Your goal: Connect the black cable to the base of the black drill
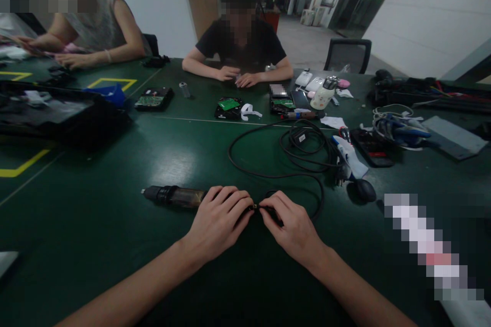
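Note:
An electric screwdriver [180, 195] lies on the green table, its black nose and bit pointing left. My left hand [222, 214] is closed around its rear end, fingers on top. Opposite, my right hand [289, 222] pinches the end of a black cable, mostly hidden by the fingers. A small brassy connector piece [255, 206] shows in the narrow gap between both hands; whether the two ends touch, I cannot tell. The black cable [322, 199] curves away behind my right hand to a loose coil further back.
Two people sit across the table [153, 255]. Several opened devices with green circuit boards [229, 104] lie before one. A black bin [57, 117] stands left. At the right are a black rubber bulb [362, 190], a blue-handled tool [406, 135] and a cup of tools [323, 96].

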Tool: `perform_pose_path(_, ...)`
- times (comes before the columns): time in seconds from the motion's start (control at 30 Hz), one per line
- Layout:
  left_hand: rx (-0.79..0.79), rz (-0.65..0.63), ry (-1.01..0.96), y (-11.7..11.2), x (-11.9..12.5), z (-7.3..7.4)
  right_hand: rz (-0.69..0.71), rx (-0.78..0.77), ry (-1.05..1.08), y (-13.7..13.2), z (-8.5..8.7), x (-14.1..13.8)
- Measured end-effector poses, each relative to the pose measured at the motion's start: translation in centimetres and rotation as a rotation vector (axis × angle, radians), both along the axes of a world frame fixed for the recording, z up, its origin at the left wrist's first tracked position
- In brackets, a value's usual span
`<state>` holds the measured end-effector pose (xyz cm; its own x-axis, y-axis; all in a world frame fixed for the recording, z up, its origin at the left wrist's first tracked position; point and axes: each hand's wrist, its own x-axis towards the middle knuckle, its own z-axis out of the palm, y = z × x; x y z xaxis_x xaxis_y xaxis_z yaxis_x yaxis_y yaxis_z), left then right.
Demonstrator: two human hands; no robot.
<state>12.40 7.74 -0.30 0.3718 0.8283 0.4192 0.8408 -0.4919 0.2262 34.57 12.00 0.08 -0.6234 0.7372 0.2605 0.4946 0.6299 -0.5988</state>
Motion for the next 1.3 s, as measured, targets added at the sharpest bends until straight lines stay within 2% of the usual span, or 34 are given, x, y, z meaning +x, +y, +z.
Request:
perform_pose_path(0.3,0.028,-0.017,0.01,0.17,-0.07,0.09,0.008,0.033,-0.046,0.01,-0.17,0.01)
perform_pose_path(0.83,0.039,0.017,0.034,0.28,0.01,0.01,0.011,0.02,-0.066,0.05,-0.12,-0.04)
perform_pose_path(1.03,0.018,-0.018,0.018,0.16,-0.05,0.3,0.004,0.008,-0.061,-0.01,-0.09,-0.1)
perform_pose_path(1.3,0.026,0.012,0.02,0.24,-0.01,-0.04,0.007,-0.013,-0.051,-0.01,0.03,-0.08)
